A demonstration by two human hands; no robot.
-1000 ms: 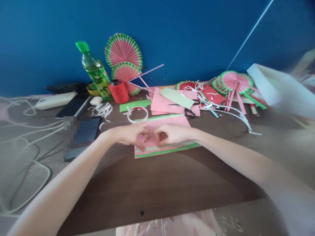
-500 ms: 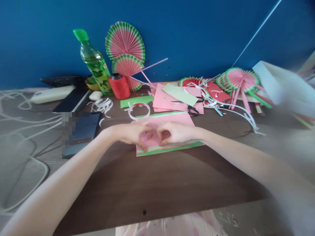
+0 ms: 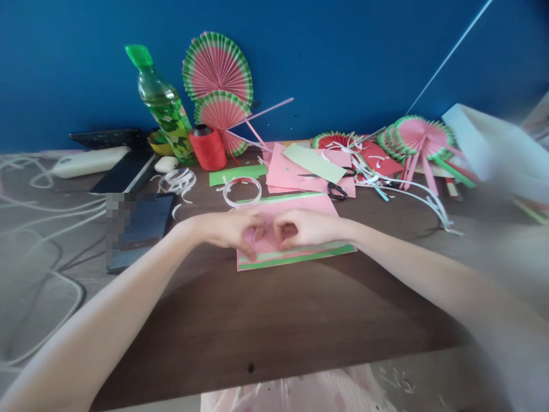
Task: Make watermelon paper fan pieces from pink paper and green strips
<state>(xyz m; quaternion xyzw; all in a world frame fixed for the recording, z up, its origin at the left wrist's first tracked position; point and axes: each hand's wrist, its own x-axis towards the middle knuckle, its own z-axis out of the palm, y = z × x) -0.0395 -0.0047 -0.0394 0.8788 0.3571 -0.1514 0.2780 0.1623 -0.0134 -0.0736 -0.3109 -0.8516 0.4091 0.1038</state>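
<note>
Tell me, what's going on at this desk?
A person's left hand and right hand are side by side over a pink sheet with green edging, fingers curled. Whether they pinch anything is hard to see. Scissors lie beyond, and pleated paper fans stand near the blue wall.

Spool (image 3: 209, 152) (beside bottle (image 3: 166, 117)) behind sheet (image 3: 269, 243)

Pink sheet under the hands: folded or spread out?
Spread out: the pink sheet lies flat on the table, with green strips showing along its near and far edges. The left hand and right hand hide part.
</note>
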